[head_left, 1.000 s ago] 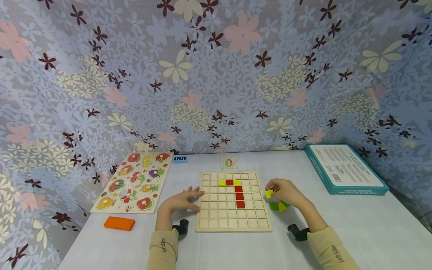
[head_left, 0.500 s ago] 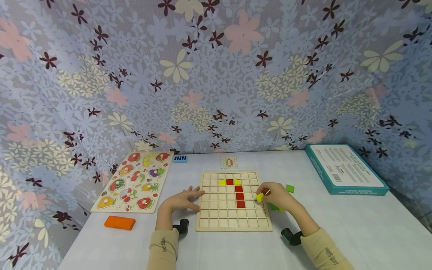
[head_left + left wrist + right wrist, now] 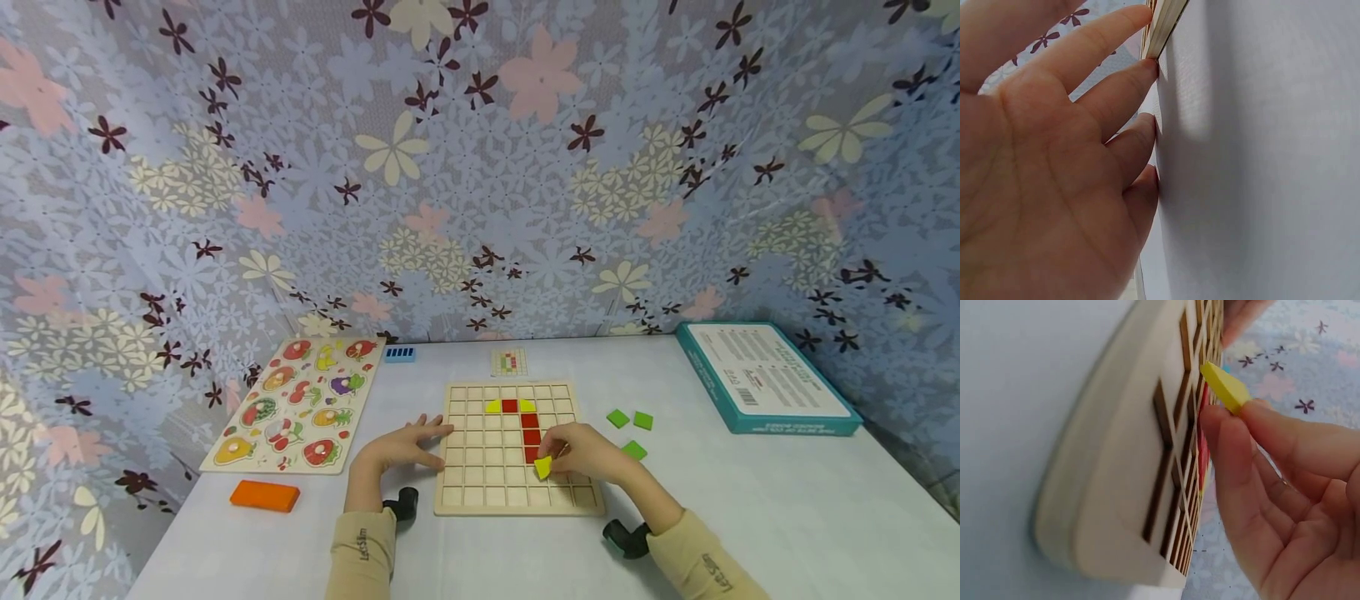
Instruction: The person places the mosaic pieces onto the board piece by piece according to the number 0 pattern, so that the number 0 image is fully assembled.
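Observation:
My right hand (image 3: 581,454) pinches a small yellow tile (image 3: 543,467) between thumb and fingers, over the lower right part of a wooden grid board (image 3: 480,508). In the right wrist view, the yellow tile (image 3: 1227,387) sticks out from the fingertips, tilted, close over the grid. Red tiles (image 3: 531,437) lie in a column just above, partly covered by the fingers. At the top of that column are another red tile (image 3: 510,406) and two yellow pieces (image 3: 492,407). My left hand (image 3: 401,447) rests with spread fingers at the board's left edge; its palm (image 3: 1041,169) holds nothing.
Several green tiles, one of them a green square (image 3: 643,420), lie right of the board. A small pattern card (image 3: 510,362) lies behind it. Further out are a fruit puzzle board (image 3: 292,408), an orange block (image 3: 265,496), a blue piece (image 3: 401,355) and a teal box (image 3: 768,375).
My right hand has carried the yellow tile leftward from the table over the board, uncovering green tiles on the right. The left hand stays in place.

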{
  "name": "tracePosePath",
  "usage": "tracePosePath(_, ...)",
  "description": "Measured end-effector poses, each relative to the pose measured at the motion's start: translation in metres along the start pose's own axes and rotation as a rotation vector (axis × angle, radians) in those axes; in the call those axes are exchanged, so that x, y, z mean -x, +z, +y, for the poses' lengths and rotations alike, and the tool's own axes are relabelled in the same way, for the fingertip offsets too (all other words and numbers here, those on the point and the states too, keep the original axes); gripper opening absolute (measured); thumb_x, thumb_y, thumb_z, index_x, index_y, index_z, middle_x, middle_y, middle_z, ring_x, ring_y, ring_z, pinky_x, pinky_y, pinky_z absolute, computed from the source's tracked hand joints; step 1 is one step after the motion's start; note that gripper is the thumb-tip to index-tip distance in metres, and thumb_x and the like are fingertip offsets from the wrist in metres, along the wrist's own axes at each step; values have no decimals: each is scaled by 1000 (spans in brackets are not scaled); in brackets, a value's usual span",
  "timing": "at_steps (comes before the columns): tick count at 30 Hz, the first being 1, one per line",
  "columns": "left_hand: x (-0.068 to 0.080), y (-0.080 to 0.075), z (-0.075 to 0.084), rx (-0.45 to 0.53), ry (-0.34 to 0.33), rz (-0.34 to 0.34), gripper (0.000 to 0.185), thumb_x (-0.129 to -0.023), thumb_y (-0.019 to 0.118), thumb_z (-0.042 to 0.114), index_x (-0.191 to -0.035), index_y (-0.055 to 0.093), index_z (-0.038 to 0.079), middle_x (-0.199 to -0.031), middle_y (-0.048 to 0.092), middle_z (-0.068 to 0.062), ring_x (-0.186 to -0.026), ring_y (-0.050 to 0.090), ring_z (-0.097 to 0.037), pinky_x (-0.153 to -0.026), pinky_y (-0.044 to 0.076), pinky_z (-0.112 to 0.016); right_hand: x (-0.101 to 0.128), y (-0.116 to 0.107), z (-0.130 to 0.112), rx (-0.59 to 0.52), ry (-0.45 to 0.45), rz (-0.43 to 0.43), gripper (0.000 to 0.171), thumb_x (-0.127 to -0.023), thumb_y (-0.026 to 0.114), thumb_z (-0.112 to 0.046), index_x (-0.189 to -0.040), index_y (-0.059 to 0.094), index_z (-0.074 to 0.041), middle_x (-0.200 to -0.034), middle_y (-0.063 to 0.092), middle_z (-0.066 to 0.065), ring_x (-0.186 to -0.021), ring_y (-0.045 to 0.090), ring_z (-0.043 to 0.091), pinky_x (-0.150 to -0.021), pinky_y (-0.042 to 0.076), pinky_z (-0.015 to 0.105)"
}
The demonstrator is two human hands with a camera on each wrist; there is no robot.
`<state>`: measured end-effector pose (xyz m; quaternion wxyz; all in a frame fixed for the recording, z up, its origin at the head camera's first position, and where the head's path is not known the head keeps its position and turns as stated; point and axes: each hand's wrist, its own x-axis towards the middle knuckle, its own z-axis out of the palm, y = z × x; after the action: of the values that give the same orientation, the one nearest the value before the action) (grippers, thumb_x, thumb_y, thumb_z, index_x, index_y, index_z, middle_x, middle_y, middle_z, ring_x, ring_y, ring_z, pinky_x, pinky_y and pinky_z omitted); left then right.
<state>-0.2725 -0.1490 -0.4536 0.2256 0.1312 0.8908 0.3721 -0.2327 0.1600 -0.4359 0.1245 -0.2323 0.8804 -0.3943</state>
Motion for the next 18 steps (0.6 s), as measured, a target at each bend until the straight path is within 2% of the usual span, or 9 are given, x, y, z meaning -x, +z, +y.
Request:
tracePosePath(7,0,1,-1,1,4,1,67,-72,76,20,-134,51,18,-152,25,-4,-142,4,-32,-110,2,-59,-3,6,-5,49,72,4,10,-76,70,2,-80,64,-6,-74,59,-1,-70,52,14,-64,47,27)
tracePosePath(18,0,0,-2,12,-1,-12,67,-72,75,19,-135,50,17,-152,24,-4,-142,3,-31,-110,2,-58,-9,12,-4,150,65,4,12,-76,71,-2,-78,63,-10,-72,56,-4,-69,50,13,-62,44,27)
